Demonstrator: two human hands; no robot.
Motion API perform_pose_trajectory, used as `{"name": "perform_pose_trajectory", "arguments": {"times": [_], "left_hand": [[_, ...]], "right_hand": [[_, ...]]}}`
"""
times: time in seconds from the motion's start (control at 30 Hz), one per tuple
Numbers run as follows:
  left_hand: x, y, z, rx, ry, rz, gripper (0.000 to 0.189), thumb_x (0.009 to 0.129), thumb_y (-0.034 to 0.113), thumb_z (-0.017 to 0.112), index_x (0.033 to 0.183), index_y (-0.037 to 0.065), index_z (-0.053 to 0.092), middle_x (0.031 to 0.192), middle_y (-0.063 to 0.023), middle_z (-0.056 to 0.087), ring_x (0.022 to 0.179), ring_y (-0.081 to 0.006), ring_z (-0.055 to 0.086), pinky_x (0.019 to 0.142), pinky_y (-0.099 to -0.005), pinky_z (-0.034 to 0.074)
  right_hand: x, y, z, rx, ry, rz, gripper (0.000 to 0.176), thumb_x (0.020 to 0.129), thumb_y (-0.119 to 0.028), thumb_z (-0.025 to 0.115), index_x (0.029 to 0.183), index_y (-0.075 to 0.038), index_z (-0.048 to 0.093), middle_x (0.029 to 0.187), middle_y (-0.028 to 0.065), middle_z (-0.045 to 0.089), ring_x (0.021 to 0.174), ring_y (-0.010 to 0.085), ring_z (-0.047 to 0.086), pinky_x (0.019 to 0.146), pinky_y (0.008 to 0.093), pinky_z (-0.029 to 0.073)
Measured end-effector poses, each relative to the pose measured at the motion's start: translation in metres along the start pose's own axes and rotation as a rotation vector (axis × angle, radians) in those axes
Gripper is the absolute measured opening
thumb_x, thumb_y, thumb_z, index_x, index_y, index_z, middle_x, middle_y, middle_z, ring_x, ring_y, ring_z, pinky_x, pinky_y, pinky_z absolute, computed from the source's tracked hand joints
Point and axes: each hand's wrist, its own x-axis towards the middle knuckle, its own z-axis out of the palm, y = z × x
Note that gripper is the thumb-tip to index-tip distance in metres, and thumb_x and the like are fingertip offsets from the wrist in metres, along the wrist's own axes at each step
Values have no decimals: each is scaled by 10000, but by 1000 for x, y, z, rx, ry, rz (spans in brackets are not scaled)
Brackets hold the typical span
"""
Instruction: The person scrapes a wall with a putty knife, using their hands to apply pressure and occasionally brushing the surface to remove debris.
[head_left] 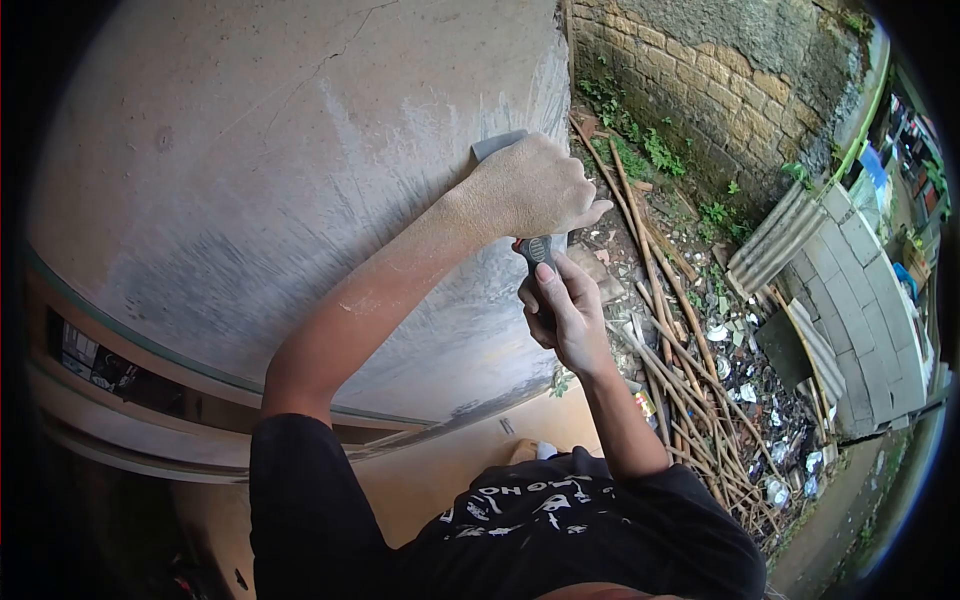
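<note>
Dust coats my left hand [530,190], which is closed at the edge of the plastered wall [300,170]. A flat grey blade [498,144] shows just past its knuckles, against the wall. Below it, my right hand [568,310] is wrapped round a black and red handle [537,252], with the thumb along it. Handle and blade line up as one scraper, though its middle is hidden behind my left hand. Pale scrape marks and grey patches cover the wall around the blade.
Bamboo poles [665,340] lie on littered ground right of the wall's edge. Beyond stand a mossy stone wall [720,90], a corrugated sheet [778,245] and a grey block wall [860,310]. A ledge with an opening [150,375] runs at the lower left.
</note>
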Motion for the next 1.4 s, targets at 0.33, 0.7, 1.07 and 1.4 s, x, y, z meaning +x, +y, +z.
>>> {"name": "perform_pose_trajectory", "arguments": {"times": [0.33,0.7,1.07,1.4], "left_hand": [[3,-13,-6,94,140,194,254,856,312,610,702,123,679,488,-15,557,468,-161,580,447,-328,477],[6,-16,-11,82,34,146,253,891,286,591,692,160,682,407,-12,474,339,-174,433,385,-326,417],[4,-15,-21,84,-63,158,143,861,246,618,789,184,725,460,-11,527,391,-170,500,402,-329,428],[12,-19,-20,-16,126,254,245,872,250,604,674,138,695,480,-46,549,445,-195,559,447,-345,464]], "right_hand": [[6,-22,19,-110,178,-7,266,991,-244,493,1030,7,573,550,-45,444,393,17,355,367,186,246],[12,-18,13,-121,167,-8,314,986,-219,496,1182,19,556,576,-16,447,389,20,327,348,180,211],[11,-15,29,-12,186,-61,333,989,-259,490,1211,-11,514,605,11,464,389,27,321,349,178,217],[-1,-23,29,57,176,-26,399,998,-293,460,1266,1,485,662,16,452,396,28,314,340,171,215]]}}
